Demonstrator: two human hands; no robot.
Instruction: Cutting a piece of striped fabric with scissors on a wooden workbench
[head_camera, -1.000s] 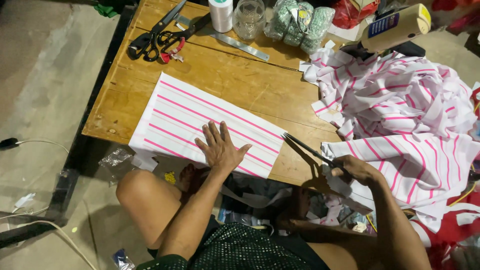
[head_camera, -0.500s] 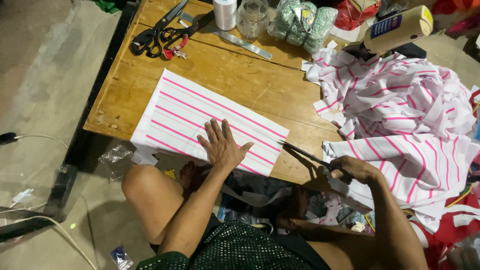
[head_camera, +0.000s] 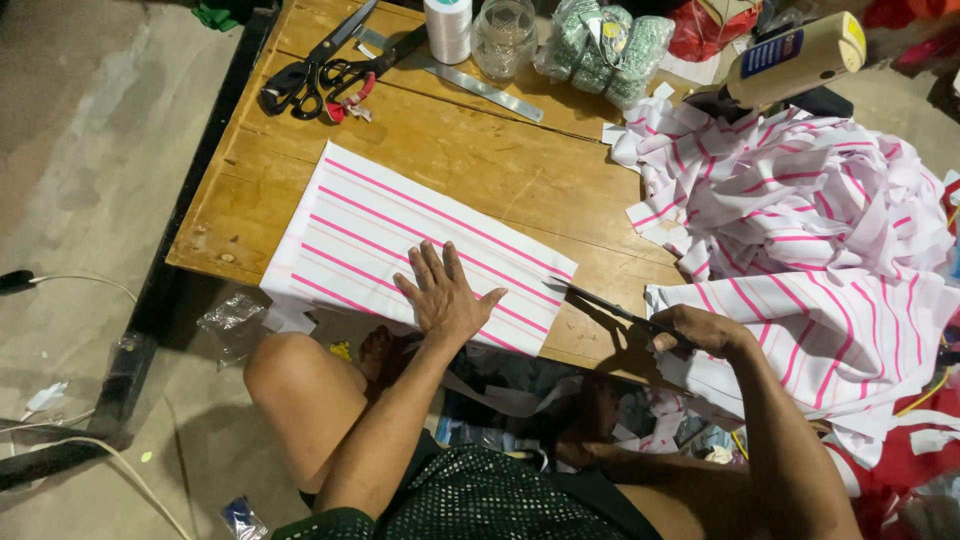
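Note:
A folded piece of white cloth with pink stripes (head_camera: 380, 225) lies flat on the low wooden table (head_camera: 470, 160), its near edge at the table's front. My left hand (head_camera: 443, 295) presses flat on the cloth's near right part, fingers spread. My right hand (head_camera: 700, 332) grips black scissors (head_camera: 610, 308) by the handles; the blades point left, tip just beside the cloth's right edge. A heap of the same striped cloth (head_camera: 800, 240) covers the table's right side.
At the table's far edge lie two more pairs of scissors (head_camera: 325, 68), a metal ruler (head_camera: 470, 78), a white thread spool (head_camera: 448, 25), a glass jar (head_camera: 503, 35), bagged green items (head_camera: 600, 50) and a yellow-capped bottle (head_camera: 795, 55). Scraps and cables litter the floor.
The scissors' tip has come slightly closer to the cloth's right edge. My left hand stays pressed on the cloth.

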